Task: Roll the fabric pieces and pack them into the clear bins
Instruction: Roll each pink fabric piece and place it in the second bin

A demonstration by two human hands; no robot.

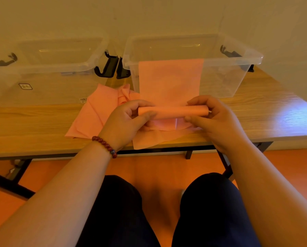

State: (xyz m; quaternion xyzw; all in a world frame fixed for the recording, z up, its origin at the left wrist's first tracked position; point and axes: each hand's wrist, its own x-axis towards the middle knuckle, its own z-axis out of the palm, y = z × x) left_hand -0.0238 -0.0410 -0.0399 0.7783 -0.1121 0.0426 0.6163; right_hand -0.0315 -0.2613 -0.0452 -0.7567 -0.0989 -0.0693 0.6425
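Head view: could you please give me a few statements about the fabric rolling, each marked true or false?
1. The left hand and right hand both grip the roll. True.
2. The roll lies inside a bin. False: it is held over the table, in front of the right bin.
3. More fabric lies loose on the table. True.
4. The right bin has its lid on. False: its top is open.
5. A bracelet is on the left wrist. True.
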